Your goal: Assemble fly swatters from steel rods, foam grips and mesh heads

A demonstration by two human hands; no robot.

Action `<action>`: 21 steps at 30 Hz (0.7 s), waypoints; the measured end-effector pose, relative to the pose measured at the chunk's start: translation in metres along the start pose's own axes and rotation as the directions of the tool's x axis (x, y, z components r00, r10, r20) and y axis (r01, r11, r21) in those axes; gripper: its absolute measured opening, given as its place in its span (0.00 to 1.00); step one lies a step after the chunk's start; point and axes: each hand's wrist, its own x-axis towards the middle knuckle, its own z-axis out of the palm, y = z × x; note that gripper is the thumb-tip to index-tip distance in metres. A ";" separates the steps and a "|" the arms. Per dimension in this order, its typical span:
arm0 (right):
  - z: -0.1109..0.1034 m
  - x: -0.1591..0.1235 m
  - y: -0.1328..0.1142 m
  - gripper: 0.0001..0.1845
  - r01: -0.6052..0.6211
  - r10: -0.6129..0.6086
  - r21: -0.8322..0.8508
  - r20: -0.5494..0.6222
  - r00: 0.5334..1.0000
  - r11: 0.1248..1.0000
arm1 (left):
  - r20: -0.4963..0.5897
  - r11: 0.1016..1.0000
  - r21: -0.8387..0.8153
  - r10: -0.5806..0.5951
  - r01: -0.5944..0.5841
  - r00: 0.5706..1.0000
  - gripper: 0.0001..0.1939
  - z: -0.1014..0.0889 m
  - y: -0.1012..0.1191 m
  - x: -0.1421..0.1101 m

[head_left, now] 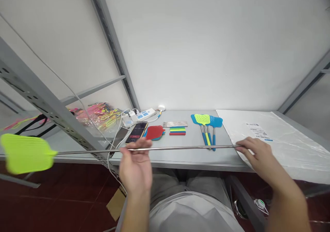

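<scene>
A fly swatter with a lime-green head (28, 153) and a long, thin metal rod (180, 147) stretches level across the view, above the table's front edge. My left hand (136, 166), palm up, is closed around the rod left of its middle. My right hand (255, 153) pinches the rod's right end between thumb and fingers. Behind the rod, blue and lime fly swatters (207, 125) lie grouped on the table. Left of them are several metal rods (175, 124), coloured handle sleeves (177, 131) in lime, blue and red, and a stack of loose swatter heads (155, 132), red on top.
At the left, a phone (136, 133), a white power strip (145, 114) and cables lie near a grey rack post (113, 43). Plastic-wrapped colourful items (100, 115) sit beyond it. A white plastic sheet (283, 132) with a label covers the table's right side.
</scene>
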 end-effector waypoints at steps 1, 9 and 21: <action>-0.002 -0.004 0.012 0.18 -0.048 0.047 0.002 0.018 0.999 0.999 | -0.057 0.999 -0.031 0.040 -0.041 0.998 0.18 -0.006 0.008 0.011; 0.007 0.006 -0.037 0.12 -0.005 -0.015 0.111 0.182 0.983 0.994 | -0.068 0.996 -0.086 -0.037 0.031 0.997 0.17 -0.012 0.002 0.020; 0.005 0.007 -0.087 0.13 0.105 -0.117 0.098 0.127 0.985 0.990 | 0.242 0.945 0.112 -0.327 0.308 0.914 0.16 0.012 -0.040 -0.030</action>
